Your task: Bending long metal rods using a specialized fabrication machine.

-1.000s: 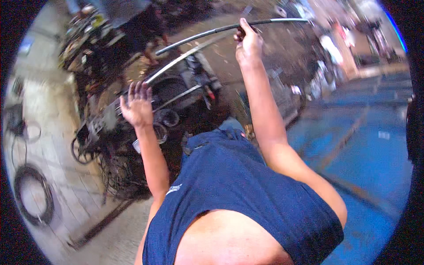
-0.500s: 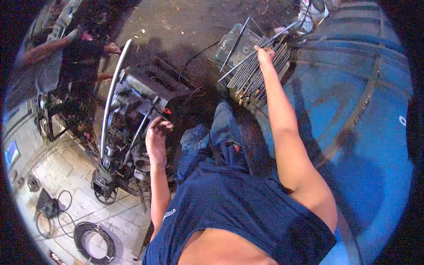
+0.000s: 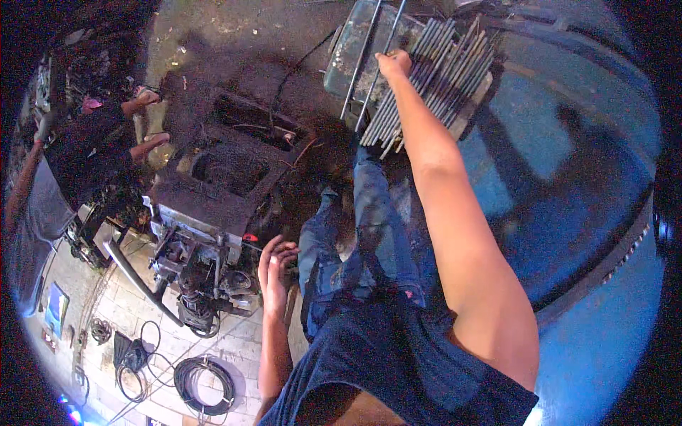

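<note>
Right hand (image 3: 394, 65): fingers look closed around a slim grey rod (image 3: 369, 100), gripped partway along at the left edge of the rod bundle (image 3: 449, 79). A second rod (image 3: 363, 57) lies just left of it, nearly parallel, over the green box (image 3: 346, 47). Left hand (image 3: 277, 264): fingers loosely curled, nothing visible in them, near the dark machine (image 3: 192, 220). Further out: another person (image 3: 99, 142) beyond the machine, a cable coil (image 3: 229, 389) on the floor.

Risks, my judgement: a quick lift could drag neighbouring rods loose, since they lie tightly side by side; gripped off-balance, the long rod could swing.

Against the frame half a second ago, I note the right hand at the bundle's edge rather than above it, and the held rod no longer slanting across the bundle. The view has turned too, so some of that shift is the camera's.
</note>
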`<state>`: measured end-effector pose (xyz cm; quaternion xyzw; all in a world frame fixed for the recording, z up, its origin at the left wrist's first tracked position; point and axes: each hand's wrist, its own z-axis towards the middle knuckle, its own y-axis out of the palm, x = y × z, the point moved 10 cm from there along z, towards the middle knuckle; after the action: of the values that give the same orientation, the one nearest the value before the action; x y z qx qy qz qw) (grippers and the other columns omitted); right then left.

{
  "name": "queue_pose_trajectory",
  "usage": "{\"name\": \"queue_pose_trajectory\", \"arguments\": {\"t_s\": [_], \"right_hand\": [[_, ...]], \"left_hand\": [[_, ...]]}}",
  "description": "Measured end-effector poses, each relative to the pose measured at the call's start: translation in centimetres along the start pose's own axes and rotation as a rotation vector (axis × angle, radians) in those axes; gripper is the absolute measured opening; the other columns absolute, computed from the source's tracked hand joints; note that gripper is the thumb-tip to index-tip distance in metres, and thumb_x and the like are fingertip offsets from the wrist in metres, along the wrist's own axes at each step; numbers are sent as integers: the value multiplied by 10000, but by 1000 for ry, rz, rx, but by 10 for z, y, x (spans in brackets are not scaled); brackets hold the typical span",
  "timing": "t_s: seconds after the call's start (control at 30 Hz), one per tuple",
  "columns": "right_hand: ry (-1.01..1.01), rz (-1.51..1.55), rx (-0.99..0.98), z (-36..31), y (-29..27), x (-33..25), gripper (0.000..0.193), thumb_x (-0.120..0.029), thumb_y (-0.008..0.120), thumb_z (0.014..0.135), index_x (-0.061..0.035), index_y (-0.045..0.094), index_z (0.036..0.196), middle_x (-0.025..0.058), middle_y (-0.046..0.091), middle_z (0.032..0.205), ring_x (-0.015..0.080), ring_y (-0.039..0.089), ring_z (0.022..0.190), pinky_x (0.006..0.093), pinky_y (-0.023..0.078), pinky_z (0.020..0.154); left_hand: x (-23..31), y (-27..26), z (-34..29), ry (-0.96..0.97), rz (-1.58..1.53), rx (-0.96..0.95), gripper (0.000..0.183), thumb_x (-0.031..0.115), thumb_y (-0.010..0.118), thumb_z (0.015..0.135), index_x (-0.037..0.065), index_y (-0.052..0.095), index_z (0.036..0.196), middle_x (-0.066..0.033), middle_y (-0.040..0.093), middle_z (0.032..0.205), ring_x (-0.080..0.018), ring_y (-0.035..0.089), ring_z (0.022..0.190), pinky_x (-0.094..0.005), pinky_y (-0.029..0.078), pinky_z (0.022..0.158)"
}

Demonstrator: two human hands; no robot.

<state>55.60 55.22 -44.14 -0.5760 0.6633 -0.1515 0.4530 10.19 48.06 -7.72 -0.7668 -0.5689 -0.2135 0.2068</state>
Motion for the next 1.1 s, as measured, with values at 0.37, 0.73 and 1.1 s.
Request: {"name": "queue_pose_trajectory", "arguments": {"t_s": [0.37,0.73,1.1], "right_hand": [[-5,194,26,17,27,13,250,-286,770,659,-114,724,836,136,698,839,303,669,796,376,521,764],[35,415,-141,11,35,2,160,-186,737,751,-48,726,833,86,707,805,185,660,738,336,517,720],[77,251,223,20,-53,151,188,-181,647,716,-53,694,846,175,685,817,315,655,736,373,513,742]], "left_hand": [[-5,17,11,-65,49,5,584,391,470,939,-41,391,1323,-168,552,1145,-230,563,1019,-337,428,904],[-13,17,16,-31,46,4,565,374,458,945,-53,405,1311,-176,568,1127,-245,577,1009,-353,430,908],[-16,35,58,-11,155,-80,553,371,446,956,-49,410,1314,-163,578,1121,-224,582,1000,-344,448,890]]}}
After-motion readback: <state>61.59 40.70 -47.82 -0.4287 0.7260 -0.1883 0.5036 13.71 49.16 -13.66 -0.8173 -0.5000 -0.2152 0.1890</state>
